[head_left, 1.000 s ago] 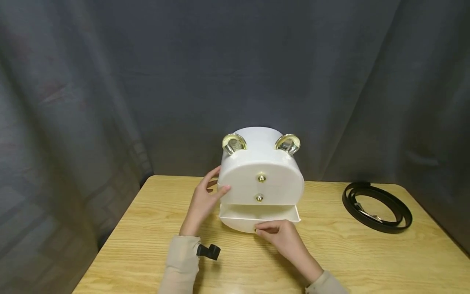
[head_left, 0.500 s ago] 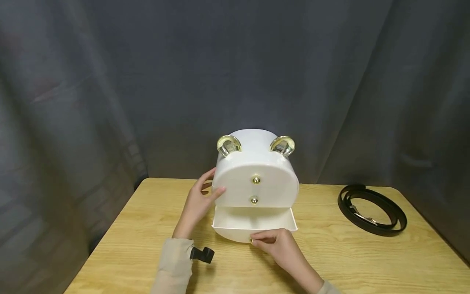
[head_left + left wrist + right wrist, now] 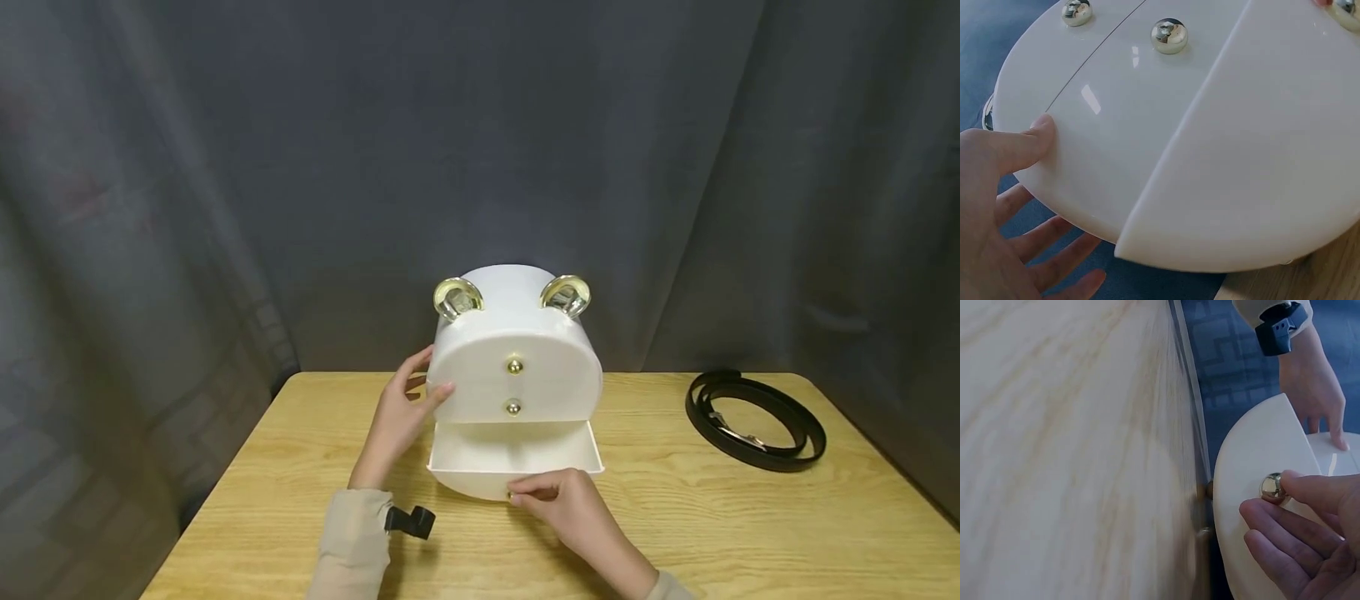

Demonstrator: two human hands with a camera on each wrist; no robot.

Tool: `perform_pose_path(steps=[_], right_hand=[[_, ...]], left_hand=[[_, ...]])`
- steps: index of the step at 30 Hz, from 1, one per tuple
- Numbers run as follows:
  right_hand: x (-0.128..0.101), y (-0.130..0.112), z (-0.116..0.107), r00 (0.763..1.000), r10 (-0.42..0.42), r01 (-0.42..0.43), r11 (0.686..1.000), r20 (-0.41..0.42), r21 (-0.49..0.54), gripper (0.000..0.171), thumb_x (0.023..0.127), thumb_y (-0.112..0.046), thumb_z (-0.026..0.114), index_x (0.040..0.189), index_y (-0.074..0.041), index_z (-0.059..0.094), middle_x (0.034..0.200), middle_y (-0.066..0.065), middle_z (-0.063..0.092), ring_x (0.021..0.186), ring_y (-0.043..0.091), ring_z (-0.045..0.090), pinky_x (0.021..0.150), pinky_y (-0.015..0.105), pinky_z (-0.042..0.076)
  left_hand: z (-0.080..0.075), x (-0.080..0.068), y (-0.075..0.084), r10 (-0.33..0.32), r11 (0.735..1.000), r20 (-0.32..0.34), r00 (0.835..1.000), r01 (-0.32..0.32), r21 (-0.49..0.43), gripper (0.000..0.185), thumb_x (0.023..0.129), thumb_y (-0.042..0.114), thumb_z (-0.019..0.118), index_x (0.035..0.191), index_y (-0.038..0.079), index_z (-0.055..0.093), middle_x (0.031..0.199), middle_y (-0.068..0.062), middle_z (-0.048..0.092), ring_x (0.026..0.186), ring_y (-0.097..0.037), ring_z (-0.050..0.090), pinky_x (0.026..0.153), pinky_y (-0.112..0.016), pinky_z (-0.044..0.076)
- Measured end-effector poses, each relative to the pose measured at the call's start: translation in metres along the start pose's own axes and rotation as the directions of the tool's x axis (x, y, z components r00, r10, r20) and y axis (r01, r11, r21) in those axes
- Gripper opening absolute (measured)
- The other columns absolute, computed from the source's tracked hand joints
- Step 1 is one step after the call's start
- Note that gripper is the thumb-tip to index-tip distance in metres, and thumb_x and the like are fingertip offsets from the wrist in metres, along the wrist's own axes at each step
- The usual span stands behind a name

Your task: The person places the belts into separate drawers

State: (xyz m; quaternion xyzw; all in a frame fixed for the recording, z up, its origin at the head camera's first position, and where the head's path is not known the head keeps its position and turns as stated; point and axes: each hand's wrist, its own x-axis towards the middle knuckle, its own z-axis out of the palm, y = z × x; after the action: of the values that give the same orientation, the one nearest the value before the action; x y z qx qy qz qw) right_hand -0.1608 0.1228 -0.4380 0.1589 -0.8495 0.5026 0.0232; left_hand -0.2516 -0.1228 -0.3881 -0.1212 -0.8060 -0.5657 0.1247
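Note:
A white drawer box (image 3: 517, 321) with a rounded outline and two gold ears stands on the table. Its bottom drawer (image 3: 472, 483) is pulled out, and I see no object inside. My right hand (image 3: 573, 508) pinches this drawer's gold knob (image 3: 1274, 487) between thumb and fingers. At the box's left side is my left hand (image 3: 397, 417), its thumb (image 3: 1041, 134) pressing on the front face. The other left fingers (image 3: 1041, 237) reach straight and spread along the curved side. Two more gold knobs, an upper one (image 3: 514, 367) and a middle one (image 3: 513, 407), sit on the closed drawers above.
A coiled black belt (image 3: 757, 421) with a metal buckle lies on the right part of the wooden table (image 3: 262, 492). Dark curtains (image 3: 480, 150) hang behind the table. A black camera mount (image 3: 411, 522) sticks out from the left wrist.
The right hand has drawn the bottom drawer further out toward me, keeping hold of its knob. The left hand stays at the box's side. The head view has shifted slightly.

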Motion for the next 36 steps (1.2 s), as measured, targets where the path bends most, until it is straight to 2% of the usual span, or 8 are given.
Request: perform_pose_path(steps=[8, 15, 23, 36], right_hand=[[-0.0013, -0.0014, 0.0002, 1.0, -0.018, 0.018, 0.999, -0.01, -0.037, 0.009, 0.083, -0.011, 0.08, 0.091, -0.015, 0.082, 0.091, -0.002, 0.076, 0.085, 0.009, 0.071, 0.074, 0.018, 0.055], [-0.0027, -0.0005, -0.0001, 1.0, -0.014, 0.014, 0.999, 0.009, -0.028, 0.009, 0.082, -0.013, 0.081, 0.091, -0.015, 0.082, 0.091, -0.002, 0.076, 0.083, 0.007, 0.071, 0.073, 0.018, 0.055], [-0.001, -0.0004, -0.0006, 1.0, -0.021, 0.021, 1.0, 0.014, -0.018, 0.008, 0.083, -0.011, 0.08, 0.091, -0.014, 0.081, 0.089, -0.003, 0.076, 0.081, 0.007, 0.071, 0.072, 0.018, 0.056], [0.0, -0.0016, -0.0043, 0.999, -0.037, 0.038, 0.998, 0.024, -0.056, 0.01, 0.083, -0.013, 0.08, 0.092, -0.015, 0.082, 0.091, -0.002, 0.076, 0.084, 0.009, 0.072, 0.072, 0.017, 0.055]], left_hand=[[0.001, -0.0001, 0.0005, -0.004, 1.0, 0.006, 1.0, 0.004, 0.018, 0.064, 0.091, 0.03, 0.074, 0.148, 0.02, 0.046, 0.143, -0.009, 0.051, 0.122, -0.031, 0.053, 0.101, -0.051, 0.042], [0.0013, -0.0013, 0.0, -0.019, 1.0, 0.015, 1.0, 0.019, 0.02, 0.065, 0.091, 0.033, 0.074, 0.149, 0.021, 0.045, 0.143, -0.008, 0.051, 0.123, -0.03, 0.052, 0.102, -0.052, 0.042], [-0.0007, -0.0015, 0.0013, -0.015, 0.999, 0.02, 1.0, 0.015, 0.033, 0.065, 0.092, 0.033, 0.073, 0.149, 0.022, 0.044, 0.143, -0.008, 0.051, 0.123, -0.03, 0.052, 0.102, -0.051, 0.042], [-0.0006, 0.0002, 0.0018, -0.005, 0.999, 0.022, 1.0, 0.004, 0.048, 0.065, 0.093, 0.031, 0.072, 0.149, 0.02, 0.044, 0.143, -0.009, 0.051, 0.123, -0.032, 0.052, 0.101, -0.05, 0.043]])
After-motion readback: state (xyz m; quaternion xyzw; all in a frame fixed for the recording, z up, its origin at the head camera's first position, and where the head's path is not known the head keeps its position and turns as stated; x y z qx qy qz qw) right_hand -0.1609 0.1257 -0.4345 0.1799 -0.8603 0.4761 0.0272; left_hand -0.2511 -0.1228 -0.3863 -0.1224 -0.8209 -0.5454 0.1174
